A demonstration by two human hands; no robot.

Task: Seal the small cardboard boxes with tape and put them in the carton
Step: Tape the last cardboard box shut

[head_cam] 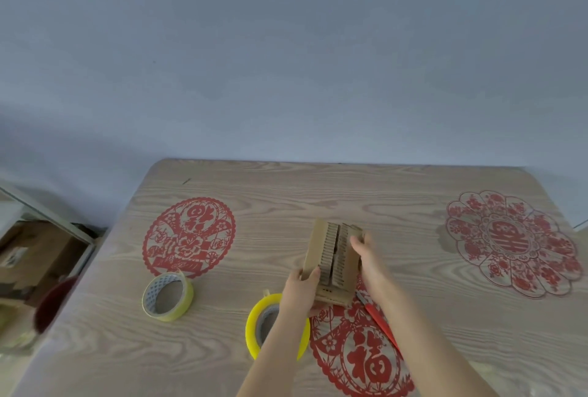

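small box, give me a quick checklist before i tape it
1. Hold on small box: ok, left hand and right hand both grip it.
2. Top flaps closed: not ok, a gap shows between them.
3. Tape in reach: ok, bright yellow roll by the left wrist, pale roll further left.
4. Hand free for tape: not ok.
5. Red tool nearby: ok, beside the right forearm.
6. Carton ready: cannot tell.

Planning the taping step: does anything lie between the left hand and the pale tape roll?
Nothing visible: bare table separates the left hand, gripping the box, from the pale tape roll. The bright yellow roll lies nearer, under the forearm.
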